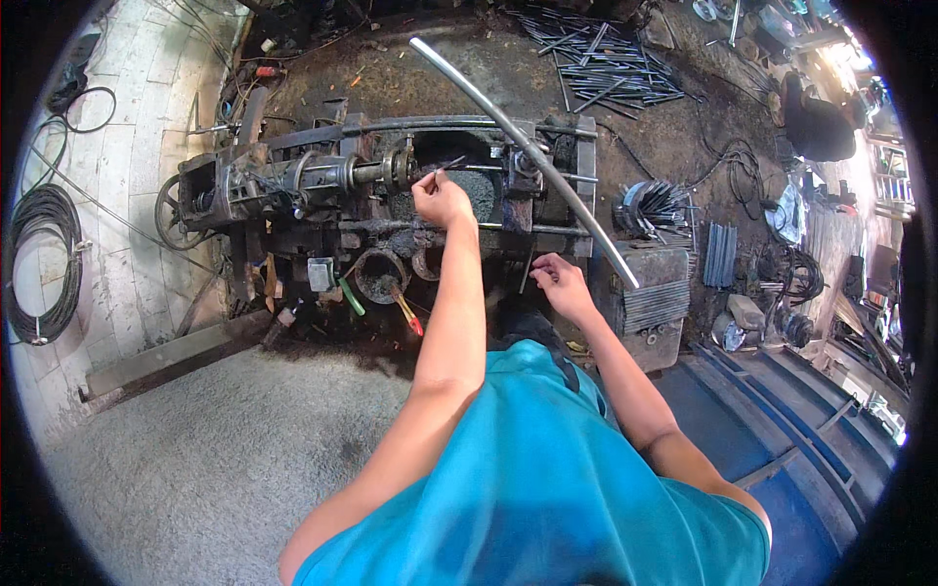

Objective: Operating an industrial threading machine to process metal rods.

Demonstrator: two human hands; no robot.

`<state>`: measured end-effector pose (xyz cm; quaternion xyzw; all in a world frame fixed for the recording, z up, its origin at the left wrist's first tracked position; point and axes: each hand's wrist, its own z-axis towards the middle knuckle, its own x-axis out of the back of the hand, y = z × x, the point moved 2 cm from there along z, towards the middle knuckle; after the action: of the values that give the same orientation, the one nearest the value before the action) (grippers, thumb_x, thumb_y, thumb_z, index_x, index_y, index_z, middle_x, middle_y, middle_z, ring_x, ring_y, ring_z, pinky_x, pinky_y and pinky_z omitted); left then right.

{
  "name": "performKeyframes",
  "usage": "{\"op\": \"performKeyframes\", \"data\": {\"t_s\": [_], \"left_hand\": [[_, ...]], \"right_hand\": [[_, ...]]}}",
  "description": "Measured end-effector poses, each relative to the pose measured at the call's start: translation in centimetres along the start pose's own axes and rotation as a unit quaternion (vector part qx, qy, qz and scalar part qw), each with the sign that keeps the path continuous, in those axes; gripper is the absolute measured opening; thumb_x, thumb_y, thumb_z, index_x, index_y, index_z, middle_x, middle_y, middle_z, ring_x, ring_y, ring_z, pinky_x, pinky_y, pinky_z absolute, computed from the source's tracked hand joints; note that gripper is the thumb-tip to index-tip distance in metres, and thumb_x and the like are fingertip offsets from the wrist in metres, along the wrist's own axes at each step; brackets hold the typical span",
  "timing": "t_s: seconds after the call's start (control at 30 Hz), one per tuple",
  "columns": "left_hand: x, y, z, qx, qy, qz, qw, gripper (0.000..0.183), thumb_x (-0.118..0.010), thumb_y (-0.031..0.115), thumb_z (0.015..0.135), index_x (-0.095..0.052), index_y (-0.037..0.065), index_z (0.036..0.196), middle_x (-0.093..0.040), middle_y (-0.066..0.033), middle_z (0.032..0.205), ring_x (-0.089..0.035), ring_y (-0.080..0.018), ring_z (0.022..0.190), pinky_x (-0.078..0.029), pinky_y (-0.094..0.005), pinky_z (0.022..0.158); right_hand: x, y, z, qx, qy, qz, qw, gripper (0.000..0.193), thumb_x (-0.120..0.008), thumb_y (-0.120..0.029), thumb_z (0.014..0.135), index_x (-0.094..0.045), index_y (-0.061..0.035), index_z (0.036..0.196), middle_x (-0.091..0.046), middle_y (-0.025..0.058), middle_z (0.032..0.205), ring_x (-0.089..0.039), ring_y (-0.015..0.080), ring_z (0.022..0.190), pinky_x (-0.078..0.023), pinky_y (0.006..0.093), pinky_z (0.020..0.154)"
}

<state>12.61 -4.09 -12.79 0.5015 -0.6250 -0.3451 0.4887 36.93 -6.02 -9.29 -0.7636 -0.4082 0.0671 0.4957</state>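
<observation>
The left hand [447, 203] had its fingers clamped on a thin dark rod [454, 161] over the machine [324, 173]; whether the right hand [564, 286] gripped anything in its bent fingers, I cannot tell. A long bar [570, 196] slanted across, right of both hands' fingers; a round container [361, 264] stood left.

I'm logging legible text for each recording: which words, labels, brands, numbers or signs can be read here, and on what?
None can be read in this picture.
Teal shirt: no lettering visible.
Machine: no readable label or number.
Yellow-and-red handle: too small to tell.
Small grey box: too small to tell.
</observation>
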Motion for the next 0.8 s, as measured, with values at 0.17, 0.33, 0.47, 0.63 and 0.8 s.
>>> {"op": "performKeyframes", "data": {"t_s": [0.17,0.33,0.47,0.63,0.8], "left_hand": [[0.7,-1.7,1.0,0.006,0.032,-0.081,0.996,0.008,-0.065,0.002,0.087,-0.057,0.0,0.089,-0.063,-0.0072,0.087,-0.059,-0.0161,0.078,-0.049,-0.0305,0.073],[1.1,-2.1,1.3,0.006,-0.014,-0.092,0.996,0.01,-0.065,0.002,0.087,-0.055,0.001,0.091,-0.062,-0.0065,0.089,-0.058,-0.0155,0.082,-0.048,-0.0295,0.077],[1.2,-2.3,0.7,0.016,-0.024,-0.087,0.996,0.01,-0.065,0.002,0.087,-0.056,0.001,0.091,-0.062,-0.0066,0.09,-0.059,-0.0156,0.082,-0.048,-0.0298,0.076],[1.1,-2.8,1.3,0.01,-0.039,-0.061,0.997,0.01,-0.067,0.003,0.085,-0.059,0.001,0.091,-0.063,-0.0058,0.088,-0.059,-0.0154,0.08,-0.048,-0.0293,0.075],[0.3,-3.1,0.4,-0.043,-0.113,0.003,0.993,0.011,-0.07,0.004,0.084,-0.06,0.002,0.088,-0.063,-0.0034,0.084,-0.058,-0.0122,0.076,-0.047,-0.0276,0.073]], "right_hand": [[3.5,-11.0,-5.7,0.334,0.214,-0.157,0.904,0.018,-0.067,-0.003,0.076,-0.064,-0.0041,0.093,-0.065,0.012,0.084,-0.063,0.0311,0.078,-0.05,0.0403,0.073],[8.8,-13.4,-4.6,0.169,0.257,-0.304,0.902,0.035,-0.073,-0.021,0.079,-0.058,-0.006,0.106,-0.064,0.0166,0.097,-0.06,0.0402,0.084,-0.046,0.0464,0.078],[10.1,-7.8,-2.7,0.008,0.076,-0.202,0.976,0.028,-0.067,-0.027,0.088,-0.055,-0.0015,0.093,-0.059,0.0249,0.074,-0.057,0.047,0.073,-0.045,0.049,0.065],[11.9,-7.1,-2.4,0.078,0.093,-0.225,0.967,0.028,-0.065,-0.023,0.089,-0.051,0.0004,0.085,-0.054,0.0253,0.066,-0.055,0.0463,0.065,-0.041,0.0468,0.057],[14.4,-6.2,-2.9,0.089,0.096,-0.224,0.966,0.028,-0.065,-0.022,0.09,-0.049,0.0003,0.083,-0.053,0.0232,0.063,-0.051,0.0429,0.058,-0.04,0.0445,0.055]]}}
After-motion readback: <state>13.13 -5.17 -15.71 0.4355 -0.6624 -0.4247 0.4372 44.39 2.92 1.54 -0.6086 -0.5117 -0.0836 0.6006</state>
